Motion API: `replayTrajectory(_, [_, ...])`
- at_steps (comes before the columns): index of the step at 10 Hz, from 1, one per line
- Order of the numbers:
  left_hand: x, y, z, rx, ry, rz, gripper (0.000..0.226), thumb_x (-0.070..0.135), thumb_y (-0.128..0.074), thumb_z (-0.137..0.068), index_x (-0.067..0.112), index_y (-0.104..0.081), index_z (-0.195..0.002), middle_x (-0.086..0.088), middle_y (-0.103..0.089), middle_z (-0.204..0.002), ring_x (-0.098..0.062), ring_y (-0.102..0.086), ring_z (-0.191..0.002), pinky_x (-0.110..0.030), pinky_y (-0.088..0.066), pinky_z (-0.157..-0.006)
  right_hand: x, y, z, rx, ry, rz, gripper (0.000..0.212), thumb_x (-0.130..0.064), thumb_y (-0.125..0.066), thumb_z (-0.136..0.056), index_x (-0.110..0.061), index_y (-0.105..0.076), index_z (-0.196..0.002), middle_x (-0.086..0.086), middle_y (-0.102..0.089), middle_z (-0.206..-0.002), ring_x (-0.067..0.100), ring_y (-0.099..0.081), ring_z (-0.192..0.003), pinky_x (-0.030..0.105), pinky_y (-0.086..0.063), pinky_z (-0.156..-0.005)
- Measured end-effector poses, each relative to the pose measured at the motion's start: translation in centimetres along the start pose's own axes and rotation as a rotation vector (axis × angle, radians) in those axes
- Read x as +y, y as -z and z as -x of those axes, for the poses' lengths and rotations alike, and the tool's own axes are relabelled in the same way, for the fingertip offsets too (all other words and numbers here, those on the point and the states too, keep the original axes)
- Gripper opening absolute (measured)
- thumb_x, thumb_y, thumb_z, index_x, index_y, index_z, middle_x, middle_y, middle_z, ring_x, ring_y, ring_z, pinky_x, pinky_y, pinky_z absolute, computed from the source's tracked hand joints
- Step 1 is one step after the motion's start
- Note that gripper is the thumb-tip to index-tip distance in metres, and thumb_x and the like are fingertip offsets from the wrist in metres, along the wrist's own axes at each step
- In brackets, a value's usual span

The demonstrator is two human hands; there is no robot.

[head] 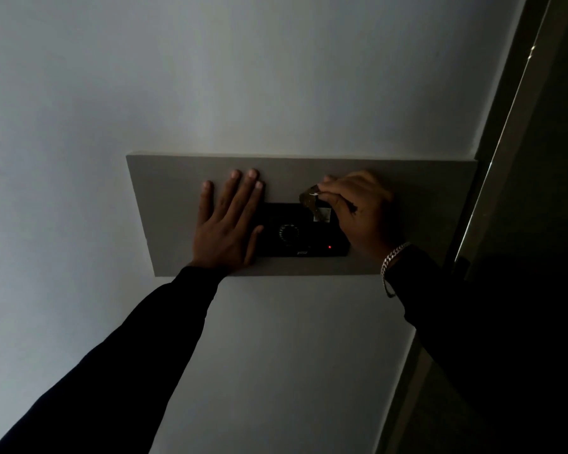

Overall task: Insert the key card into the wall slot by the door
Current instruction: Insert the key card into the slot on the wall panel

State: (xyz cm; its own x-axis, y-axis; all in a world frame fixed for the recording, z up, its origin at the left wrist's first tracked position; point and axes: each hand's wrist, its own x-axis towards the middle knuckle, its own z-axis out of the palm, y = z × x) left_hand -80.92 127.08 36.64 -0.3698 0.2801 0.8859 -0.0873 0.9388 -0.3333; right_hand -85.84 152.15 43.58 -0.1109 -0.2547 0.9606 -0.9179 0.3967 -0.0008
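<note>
Two hands work in dim light against a pale wall (276,77), with a dark door edge (518,158) running down the right side. A flat grey panel (407,267) is mounted on the wall, and a black wall unit (292,237) sits in its middle, showing a round dial (288,233) and a small red light (329,247). Both arms wear dark sleeves (138,348). The left hand (227,224) lies flat on the panel with its fingers (250,185) spread and released, the palm overlapping the left end of the black unit and gripping nothing. The right hand (358,211), with a chain bracelet (391,260) at the wrist, is above the unit's upper right corner, its fingers (333,188) pinched onto the top of the key card (312,201). The card hangs below those fingers, tilted, with its lower edge at the top of the black unit; whether it has entered the slot cannot be told in this light.
</note>
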Motion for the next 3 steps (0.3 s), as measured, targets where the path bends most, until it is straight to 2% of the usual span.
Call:
replayTrajectory(1, [0.4, 0.0, 0.1, -0.007, 0.016, -0.023, 0.064, 0.040, -0.029, -0.100, 0.011, -0.020, -0.156, -0.007, -0.017, -0.165, -0.027, -0.011, -0.156, -0.053, -0.002, -0.126, -0.6, 0.0, 0.6, 0.000, 0.010, 0.006, 0.009, -0.003, -0.068, -0.084, -0.004, -0.076, -0.089, 0.008, -0.077, -0.088, 0.025, -0.064, -0.078, 0.030, -0.053, -0.072])
replayTrajectory(2, [0.6, 0.9, 0.0, -0.059, 0.043, 0.020, 0.064, 0.041, -0.027, -0.100, 0.011, -0.018, -0.157, -0.008, -0.016, -0.165, -0.026, -0.006, -0.156, -0.053, 0.000, -0.125, -0.9, 0.4, 0.4, -0.040, -0.016, -0.056, 0.017, 0.001, -0.065, -0.084, -0.002, -0.074, -0.098, 0.011, -0.076, -0.102, 0.025, -0.068, -0.090, 0.037, -0.056, -0.080])
replayTrajectory(3, [1.2, 2.4, -1.0, -0.095, 0.068, 0.140, 0.065, 0.041, -0.028, -0.099, 0.008, -0.022, -0.155, -0.014, -0.020, -0.165, -0.028, -0.009, -0.155, -0.058, -0.006, -0.124, -1.9, 1.9, 0.6, -0.051, -0.083, -0.088, 0.026, 0.000, -0.066, -0.083, -0.005, -0.071, -0.108, 0.009, -0.075, -0.104, 0.017, -0.068, -0.094, 0.031, -0.055, -0.088])
